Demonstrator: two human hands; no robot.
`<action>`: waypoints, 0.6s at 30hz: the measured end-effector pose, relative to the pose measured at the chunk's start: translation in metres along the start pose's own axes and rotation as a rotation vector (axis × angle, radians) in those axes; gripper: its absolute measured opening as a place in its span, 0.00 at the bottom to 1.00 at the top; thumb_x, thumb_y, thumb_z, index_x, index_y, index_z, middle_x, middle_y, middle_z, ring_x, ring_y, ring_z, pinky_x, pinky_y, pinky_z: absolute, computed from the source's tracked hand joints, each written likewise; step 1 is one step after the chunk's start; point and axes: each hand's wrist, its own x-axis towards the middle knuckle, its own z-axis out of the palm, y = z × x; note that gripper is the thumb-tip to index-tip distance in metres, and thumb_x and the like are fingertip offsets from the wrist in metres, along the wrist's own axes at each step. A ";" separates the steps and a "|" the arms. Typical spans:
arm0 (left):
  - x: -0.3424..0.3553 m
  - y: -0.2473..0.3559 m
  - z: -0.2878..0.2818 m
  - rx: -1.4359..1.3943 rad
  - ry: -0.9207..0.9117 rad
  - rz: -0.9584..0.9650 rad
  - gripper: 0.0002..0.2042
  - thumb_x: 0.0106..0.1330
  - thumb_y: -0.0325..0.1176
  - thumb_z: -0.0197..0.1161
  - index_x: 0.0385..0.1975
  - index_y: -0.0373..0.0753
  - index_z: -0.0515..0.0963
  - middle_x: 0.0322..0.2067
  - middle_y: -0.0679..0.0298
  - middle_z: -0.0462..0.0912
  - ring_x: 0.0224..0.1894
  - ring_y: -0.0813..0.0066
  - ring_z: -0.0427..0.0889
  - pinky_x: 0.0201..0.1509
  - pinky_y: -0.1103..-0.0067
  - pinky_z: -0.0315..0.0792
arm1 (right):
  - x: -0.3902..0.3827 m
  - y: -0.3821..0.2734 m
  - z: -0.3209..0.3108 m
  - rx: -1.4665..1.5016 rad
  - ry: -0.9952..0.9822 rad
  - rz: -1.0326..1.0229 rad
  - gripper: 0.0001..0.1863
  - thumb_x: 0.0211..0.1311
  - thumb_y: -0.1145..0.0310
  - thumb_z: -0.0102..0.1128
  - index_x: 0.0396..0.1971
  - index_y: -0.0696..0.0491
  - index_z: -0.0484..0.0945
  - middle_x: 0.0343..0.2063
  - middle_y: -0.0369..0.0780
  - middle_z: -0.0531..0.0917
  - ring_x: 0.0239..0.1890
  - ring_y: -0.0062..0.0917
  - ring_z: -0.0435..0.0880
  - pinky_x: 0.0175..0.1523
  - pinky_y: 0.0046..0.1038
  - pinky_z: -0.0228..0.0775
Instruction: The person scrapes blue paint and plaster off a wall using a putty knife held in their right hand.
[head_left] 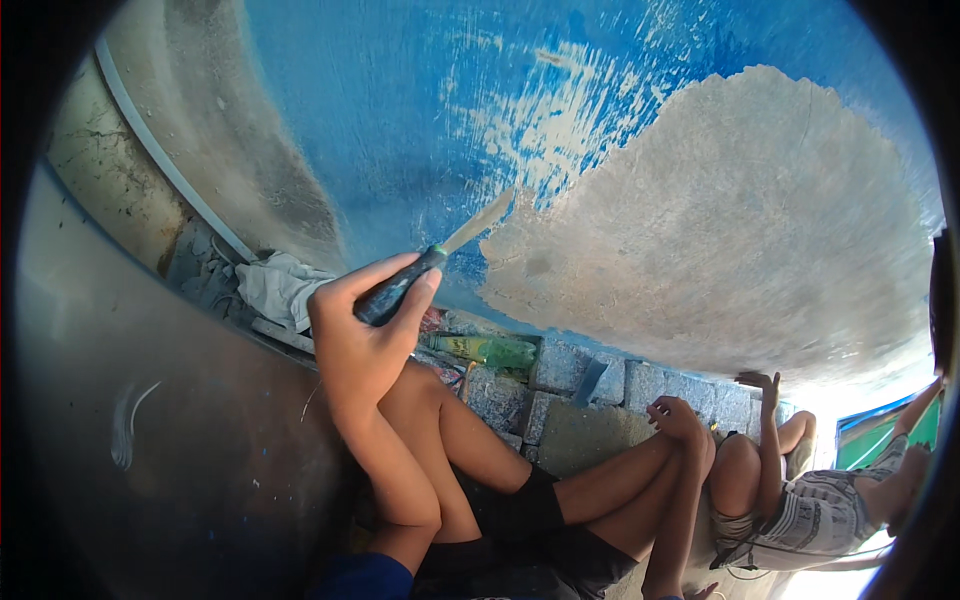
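Note:
My left hand (362, 340) is closed round the dark, paint-specked handle of a scraper (478, 222), its blade pointing up and to the right. The blade's tip lies against or just in front of a blue-painted wall (370, 120), where the paint is scratched to pale streaks beside a large bare grey patch (720, 220); I cannot tell whether it touches. My right hand (678, 418) rests by my right knee, its fingers loosely curved and apart, with nothing visible in them.
A green plastic bottle (485, 350) lies on the grey paving blocks (570, 367) below the wall, near a crumpled white cloth (280, 287). A dark, smooth curved surface (190, 430) fills the lower left. At right, another person in a patterned shirt (815, 520) sits, one hand near the wall.

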 end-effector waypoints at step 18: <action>0.007 -0.019 0.022 0.113 0.022 0.086 0.12 0.60 0.28 0.73 0.40 0.27 0.85 0.22 0.68 0.83 0.17 0.89 0.70 0.20 0.87 0.62 | 0.011 -0.008 0.003 0.013 -0.030 0.016 0.16 0.64 0.57 0.62 0.37 0.57 0.84 0.27 0.44 0.88 0.29 0.31 0.88 0.39 0.34 0.79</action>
